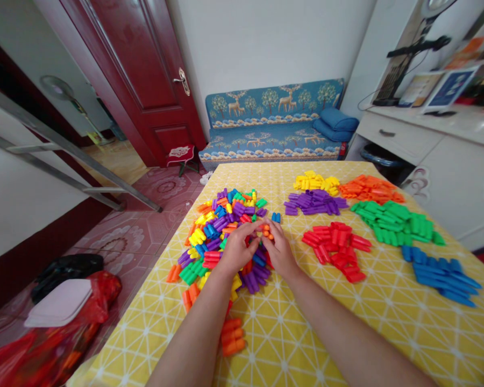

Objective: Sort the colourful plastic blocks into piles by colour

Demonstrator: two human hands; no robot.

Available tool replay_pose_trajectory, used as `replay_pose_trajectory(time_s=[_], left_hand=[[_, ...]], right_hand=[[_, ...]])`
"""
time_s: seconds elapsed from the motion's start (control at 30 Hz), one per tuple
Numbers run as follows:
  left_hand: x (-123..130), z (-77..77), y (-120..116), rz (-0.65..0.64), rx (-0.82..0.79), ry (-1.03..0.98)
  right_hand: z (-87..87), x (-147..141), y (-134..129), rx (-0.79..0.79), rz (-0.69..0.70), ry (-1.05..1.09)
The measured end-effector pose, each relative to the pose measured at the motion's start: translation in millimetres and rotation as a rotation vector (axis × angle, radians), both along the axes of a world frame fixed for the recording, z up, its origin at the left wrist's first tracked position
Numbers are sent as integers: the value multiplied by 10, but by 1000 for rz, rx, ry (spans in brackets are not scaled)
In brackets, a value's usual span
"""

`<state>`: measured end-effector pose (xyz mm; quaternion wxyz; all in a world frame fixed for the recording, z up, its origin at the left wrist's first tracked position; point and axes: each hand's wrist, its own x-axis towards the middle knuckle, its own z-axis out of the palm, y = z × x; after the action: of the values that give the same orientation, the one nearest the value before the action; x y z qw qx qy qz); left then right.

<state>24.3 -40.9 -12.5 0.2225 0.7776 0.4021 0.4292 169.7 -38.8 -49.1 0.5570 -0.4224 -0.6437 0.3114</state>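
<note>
Both my hands meet over the right edge of a mixed pile of plastic tube-shaped pieces [210, 231] in orange, yellow, green, blue, purple and red. My right hand [281, 252] is closed with its fingers around small orange plastic pieces [267, 232]. Curved in from the other side, my left hand [237, 248] has its fingertips at the same orange pieces; their exact contact is partly hidden. Just beyond my fingers lies a blue piece [276, 217]. Another orange piece [233, 337] rests beside my left forearm.
Single-colour piles stand on the right of the yellow tablecloth [290, 333]: yellow [317, 183], purple [314, 202], orange [371, 189], green [397, 222], red [336, 250] and blue [441, 274]. A blue sofa [266, 142] is behind the table, a white cabinet [460, 183] to the right.
</note>
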Motion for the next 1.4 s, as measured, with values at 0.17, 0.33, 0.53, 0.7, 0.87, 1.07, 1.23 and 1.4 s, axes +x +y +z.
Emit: replay_pose_trajectory(time_s=[0.17, 0.33, 0.53, 0.7, 0.87, 1.07, 1.23, 1.4], left_hand=[[-6, 9, 3, 13, 28, -7], [7, 21, 0, 17, 31, -14], [9, 4, -31, -1, -2, -27], [14, 32, -51, -23, -40, -46], [26, 71, -35, 24, -9, -60], [23, 37, -10, 106, -3, 30], [6, -28, 11, 97, -27, 75], [8, -31, 7, 84, -48, 98]], right_hand=[[55, -9, -33, -19, -14, 37], [90, 19, -89, -101, 5, 123], [58, 62, -104, -144, 103, 273], [53, 64, -79, -182, 81, 249], [87, 41, -67, -175, 6, 196], [127, 42, -96, -106, -70, 170], [177, 25, -137, 11, -46, 71], [159, 17, -146, 29, -68, 91]])
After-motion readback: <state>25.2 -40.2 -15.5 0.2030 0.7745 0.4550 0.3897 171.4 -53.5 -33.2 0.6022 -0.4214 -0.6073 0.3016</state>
